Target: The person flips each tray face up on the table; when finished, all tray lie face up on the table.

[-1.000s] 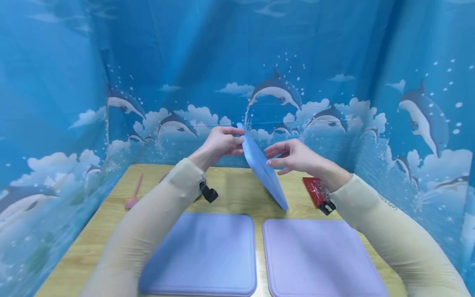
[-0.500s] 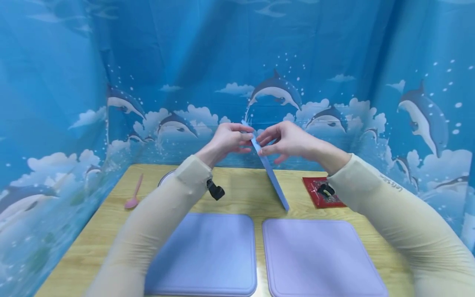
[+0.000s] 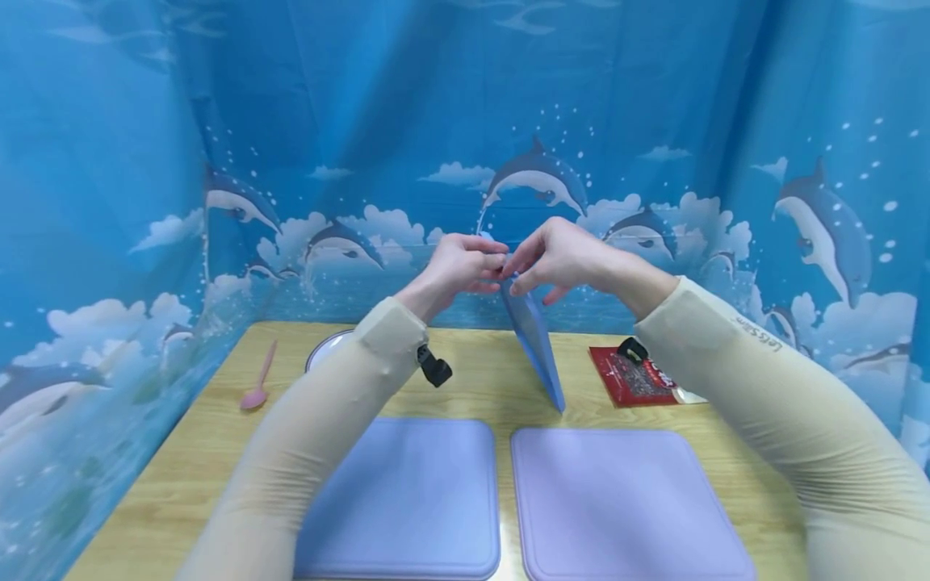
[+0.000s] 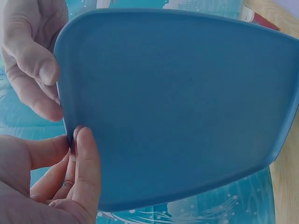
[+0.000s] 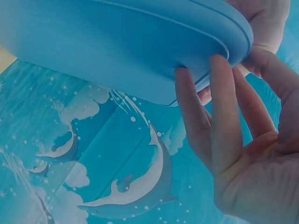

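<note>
A blue placemat [image 3: 536,343] with rounded corners and a raised rim stands tilted on edge, its lower corner at the tabletop. My left hand [image 3: 461,270] pinches its upper edge; in the left wrist view, the thumb and fingers [image 4: 88,163] lie on either side of that edge. Close by, my right hand [image 3: 563,258] also grips the upper edge. The right wrist view has its fingertips [image 5: 219,70] against one face of the placemat [image 5: 117,42] and its thumb at the rim.
Flat at the front of the wooden table [image 3: 182,460] lie a blue-violet mat [image 3: 414,500] and a lilac mat [image 3: 625,500]. A pink spoon [image 3: 256,395] is at the left. A white plate [image 3: 327,347] is partly hidden by my left sleeve. To the right lies a red packet [image 3: 628,379].
My right hand has moved up and left from the placemat's face to its upper edge. The placemat has turned more edge-on and steeper, and my left hand has shifted slightly right with it.
</note>
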Demonstrator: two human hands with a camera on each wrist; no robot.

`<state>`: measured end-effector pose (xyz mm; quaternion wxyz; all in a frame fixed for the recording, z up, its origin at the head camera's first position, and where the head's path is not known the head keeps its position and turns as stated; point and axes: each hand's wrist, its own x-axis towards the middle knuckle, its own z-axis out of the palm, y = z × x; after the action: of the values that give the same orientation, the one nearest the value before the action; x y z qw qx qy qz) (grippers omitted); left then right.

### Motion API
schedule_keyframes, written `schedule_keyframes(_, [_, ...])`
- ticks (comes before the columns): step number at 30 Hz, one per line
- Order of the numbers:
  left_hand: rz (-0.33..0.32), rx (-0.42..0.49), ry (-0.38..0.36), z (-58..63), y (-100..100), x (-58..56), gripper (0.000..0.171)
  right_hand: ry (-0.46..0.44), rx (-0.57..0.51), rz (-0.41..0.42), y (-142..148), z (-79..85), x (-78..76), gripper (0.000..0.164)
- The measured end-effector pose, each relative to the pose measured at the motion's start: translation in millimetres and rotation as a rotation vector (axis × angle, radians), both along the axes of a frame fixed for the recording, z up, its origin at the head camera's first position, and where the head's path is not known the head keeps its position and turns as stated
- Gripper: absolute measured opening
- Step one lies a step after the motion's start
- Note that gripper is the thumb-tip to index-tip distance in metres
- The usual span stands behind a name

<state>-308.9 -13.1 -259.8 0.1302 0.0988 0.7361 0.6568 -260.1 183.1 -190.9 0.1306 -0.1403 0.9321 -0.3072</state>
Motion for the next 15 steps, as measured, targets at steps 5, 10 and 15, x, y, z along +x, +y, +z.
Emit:
schedule_keyframes(5, [0.003, -0.024, 0.011, 1.2, 1.6, 0.1, 0.029, 0.011, 0.074, -0.012, -4.6, 0.7, -3.4, 0.020])
schedule_keyframes(10, [-0.008, -0.026, 0.030, 0.9, 4.1, 1.3, 0.029, 0.055, 0.167, 0.005, -8.4, 3.1, -3.6, 0.017])
schedule_keyframes(15, [-0.043, -0.005, 0.067, -0.2, 4.5, 3.7, 0.030, 0.095, 0.248, 0.026, -2.9, 9.2, -3.1, 0.018])
